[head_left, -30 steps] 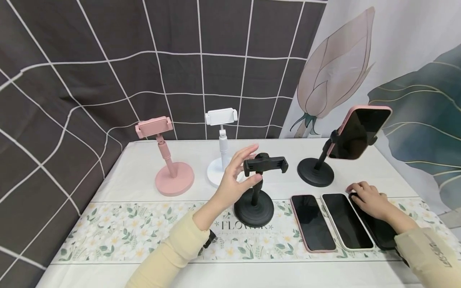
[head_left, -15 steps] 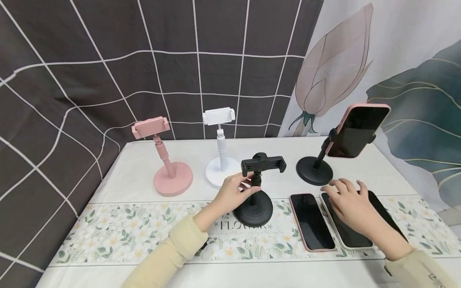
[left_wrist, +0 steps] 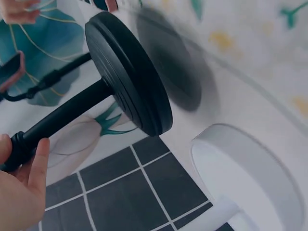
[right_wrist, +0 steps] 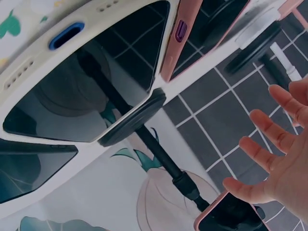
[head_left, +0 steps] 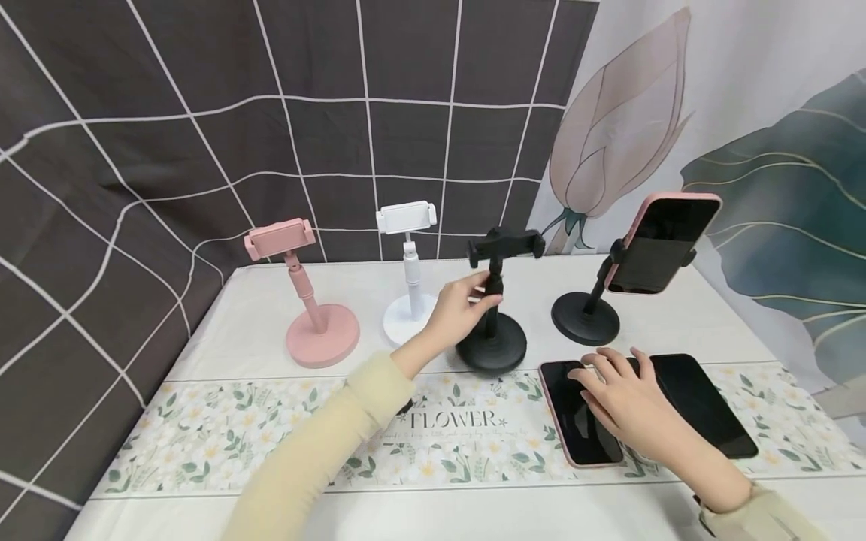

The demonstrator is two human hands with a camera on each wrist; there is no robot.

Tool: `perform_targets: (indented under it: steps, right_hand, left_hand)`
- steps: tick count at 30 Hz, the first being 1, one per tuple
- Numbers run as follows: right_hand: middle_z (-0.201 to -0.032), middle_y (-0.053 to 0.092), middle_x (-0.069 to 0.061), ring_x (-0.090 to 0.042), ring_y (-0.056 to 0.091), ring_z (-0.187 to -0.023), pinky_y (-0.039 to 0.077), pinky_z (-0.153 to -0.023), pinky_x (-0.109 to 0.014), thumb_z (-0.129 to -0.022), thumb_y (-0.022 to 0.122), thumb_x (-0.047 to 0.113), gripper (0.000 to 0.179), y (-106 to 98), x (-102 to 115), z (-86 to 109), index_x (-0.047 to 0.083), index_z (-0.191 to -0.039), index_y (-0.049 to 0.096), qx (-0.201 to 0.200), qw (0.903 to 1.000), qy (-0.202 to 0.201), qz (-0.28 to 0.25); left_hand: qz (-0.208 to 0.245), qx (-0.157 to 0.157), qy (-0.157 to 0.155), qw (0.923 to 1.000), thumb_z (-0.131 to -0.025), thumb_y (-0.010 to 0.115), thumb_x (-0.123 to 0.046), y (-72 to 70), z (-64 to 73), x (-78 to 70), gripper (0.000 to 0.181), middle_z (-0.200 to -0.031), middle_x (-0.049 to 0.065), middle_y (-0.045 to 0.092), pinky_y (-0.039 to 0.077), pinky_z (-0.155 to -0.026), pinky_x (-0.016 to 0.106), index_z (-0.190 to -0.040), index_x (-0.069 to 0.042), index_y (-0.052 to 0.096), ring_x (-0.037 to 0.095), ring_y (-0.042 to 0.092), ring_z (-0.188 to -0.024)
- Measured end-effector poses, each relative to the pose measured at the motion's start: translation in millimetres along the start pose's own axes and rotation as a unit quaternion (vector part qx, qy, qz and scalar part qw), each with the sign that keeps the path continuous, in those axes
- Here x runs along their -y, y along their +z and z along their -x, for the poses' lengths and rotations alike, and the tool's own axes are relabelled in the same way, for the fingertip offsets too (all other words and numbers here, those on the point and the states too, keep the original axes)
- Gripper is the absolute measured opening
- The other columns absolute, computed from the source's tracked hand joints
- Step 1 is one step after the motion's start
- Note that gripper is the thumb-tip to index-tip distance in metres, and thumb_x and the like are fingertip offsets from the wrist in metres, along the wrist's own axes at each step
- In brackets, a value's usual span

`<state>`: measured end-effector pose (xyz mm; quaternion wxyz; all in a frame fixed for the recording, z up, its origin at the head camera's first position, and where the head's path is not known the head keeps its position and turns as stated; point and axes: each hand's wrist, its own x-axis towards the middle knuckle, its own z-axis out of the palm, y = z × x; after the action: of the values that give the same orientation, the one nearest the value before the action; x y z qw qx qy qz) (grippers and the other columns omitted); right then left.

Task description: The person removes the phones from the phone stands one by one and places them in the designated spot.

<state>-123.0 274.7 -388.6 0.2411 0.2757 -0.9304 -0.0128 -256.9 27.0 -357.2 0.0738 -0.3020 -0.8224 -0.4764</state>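
My left hand (head_left: 456, 312) pinches the pole of a black phone stand (head_left: 492, 344), whose clamp at the top holds nothing. In the left wrist view, the stand's base (left_wrist: 130, 72) is raised, with its shadow apart from it on the tablecloth. Fingers spread, my right hand (head_left: 629, 402) hovers over the phones, holding nothing. It overlaps a pink-edged phone (head_left: 575, 432) and mostly hides a white-cased phone, which shows in the right wrist view as a white-cased phone (right_wrist: 120, 91). At the row's right lies a black phone (head_left: 707, 406).
A pink phone stand (head_left: 322, 336) and a white phone stand (head_left: 406, 319) stand at the back left, their clamps bare. Back right, another black stand (head_left: 585, 319) holds a pink-cased phone (head_left: 659, 244). A dark grid curtain (head_left: 325, 135) hangs behind the table.
My left hand has lowered onto the pole, gripped it and lifted the black stand away toward the back. My right hand has left the black phone and moved left over the other phones.
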Motion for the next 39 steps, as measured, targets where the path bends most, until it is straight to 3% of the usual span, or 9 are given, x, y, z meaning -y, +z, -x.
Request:
perform_targets:
  steps: [11,16,24,29,31,33,35,37,39]
  right_hand:
    - [-0.109,0.055,-0.008,-0.036,0.047,-0.11,0.036,-0.082,-0.06,-0.097,0.006,0.049,0.064,3,5,2.6,0.016,-0.103,0.061,0.012,0.9997,0.001,-0.021]
    - [-0.111,0.055,-0.008,-0.035,0.047,-0.11,0.039,-0.078,-0.056,-0.097,0.051,0.033,0.02,-1,8,2.7,0.017,-0.104,0.06,0.03,0.9993,0.006,-0.022]
    - [-0.11,0.054,-0.009,-0.033,0.047,-0.105,0.038,-0.071,-0.053,-0.097,0.004,0.043,0.061,2,4,-5.3,0.016,-0.104,0.059,0.01,0.9994,0.011,-0.031]
    - [-0.11,0.055,-0.015,-0.038,0.051,-0.103,0.04,-0.074,-0.057,-0.095,0.052,0.018,0.016,-3,-6,-7.6,0.011,-0.108,0.059,-0.02,0.9959,0.056,-0.068]
    - [-0.11,0.056,-0.018,-0.04,0.051,-0.102,0.039,-0.078,-0.056,-0.081,0.062,0.001,0.031,-6,-15,-8.3,0.005,-0.111,0.058,-0.059,0.9896,0.084,-0.101]
    - [-0.112,0.053,-0.023,-0.037,0.048,-0.105,0.038,-0.086,-0.046,-0.079,0.059,-0.006,0.037,-8,-25,-10.0,-0.003,-0.115,0.054,-0.114,0.9739,0.124,-0.152]
    - [-0.118,0.05,-0.024,-0.027,0.046,-0.11,0.036,-0.09,-0.031,-0.084,0.052,-0.007,0.037,-12,-34,-14.2,-0.009,-0.12,0.049,-0.168,0.9437,0.185,-0.217]
    - [-0.126,0.047,-0.019,-0.014,0.044,-0.113,0.034,-0.087,-0.018,-0.091,0.044,-0.002,0.036,-17,-44,-21.0,-0.009,-0.127,0.045,-0.213,0.8963,0.267,-0.283]
    - [-0.135,0.042,-0.012,-0.009,0.04,-0.118,0.035,-0.091,-0.015,-0.098,0.037,0.008,0.038,-23,-54,-30.7,-0.001,-0.134,0.041,-0.248,0.8302,0.348,-0.358]
  left_hand:
    - [-0.01,-0.027,-0.057,0.998,-0.089,0.063,-0.014,15.7,-44.5,26.2,0.04,-0.117,0.017,0.065,0.052,-0.087,0.028,-0.125,0.001,0.057,0.027,0.066,-0.102]
    - [0.005,-0.028,-0.082,0.9962,-0.089,0.063,-0.011,18.7,-50.3,35.0,0.041,-0.117,0.018,0.065,0.053,-0.087,0.03,-0.126,0.003,0.056,0.027,0.066,-0.102]
    - [0.023,-0.022,-0.092,0.9952,-0.091,0.06,-0.011,18.7,-54.3,30.0,0.041,-0.122,0.02,0.062,0.052,-0.089,0.031,-0.13,0.002,0.052,0.029,0.064,-0.106]
    - [0.068,-0.047,-0.137,0.9871,-0.093,0.056,-0.01,33.2,-36.1,18.9,0.054,-0.137,0.026,0.047,0.046,-0.099,0.037,-0.141,0.002,0.036,0.035,0.056,-0.118]
    - [0.091,-0.034,-0.179,0.979,-0.092,0.056,-0.014,42.1,-25.0,9.5,0.066,-0.143,0.029,0.036,0.04,-0.105,0.041,-0.146,0.004,0.023,0.038,0.047,-0.126]
    - [0.114,-0.009,-0.218,0.9691,-0.091,0.057,-0.017,50.7,-15.6,-2.6,0.077,-0.144,0.03,0.033,0.036,-0.107,0.043,-0.148,0.004,0.009,0.039,0.044,-0.127]
    - [0.138,0.021,-0.241,0.9605,-0.092,0.056,-0.019,57.4,-10.0,-16.2,0.082,-0.143,0.029,0.034,0.036,-0.108,0.043,-0.149,0.001,0.001,0.038,0.044,-0.128]
    - [0.162,0.046,-0.239,0.9564,-0.093,0.056,-0.019,62.1,-9.5,-30.3,0.081,-0.142,0.026,0.037,0.041,-0.104,0.041,-0.15,-0.003,0.002,0.036,0.05,-0.122]
    - [0.177,0.061,-0.211,0.9593,-0.094,0.054,-0.019,65.2,-13.6,-43.7,0.074,-0.143,0.022,0.037,0.044,-0.101,0.038,-0.151,-0.008,0.008,0.034,0.054,-0.12]
